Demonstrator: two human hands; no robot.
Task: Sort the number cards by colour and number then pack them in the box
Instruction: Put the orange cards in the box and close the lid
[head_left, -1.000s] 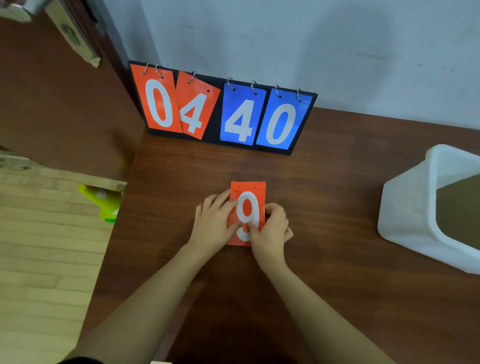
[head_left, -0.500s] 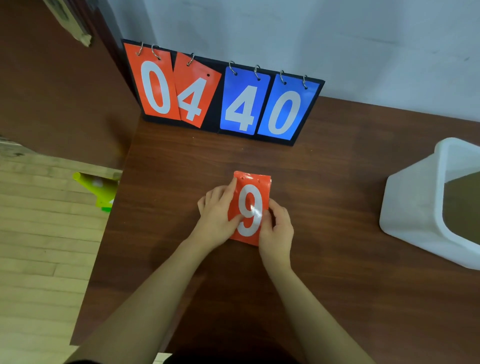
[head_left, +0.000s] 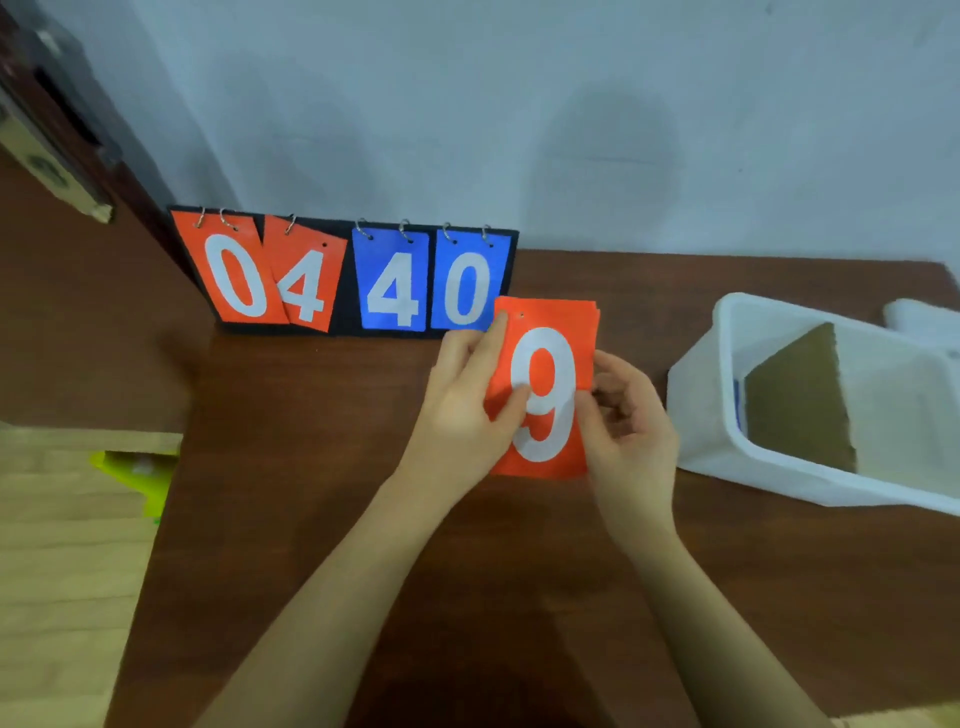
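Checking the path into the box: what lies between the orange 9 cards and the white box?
Only the right hand, gripping the orange 9 cards; beyond it bare table up to the white box, head view.

Two bare forearms come up from the lower edge of the view, and no sleeve covers either of them as far as the picture reaches. The bare left hand (head_left: 470, 410) has no ring, no watch and no bracelet at the wrist. The bare right hand (head_left: 631, 428) is the same: no glove, and nothing worn on the fingers or the wrist. The fingernails that show are short and have no coloured polish. The forearms are slim and smooth, with no marks or tattoos on them.
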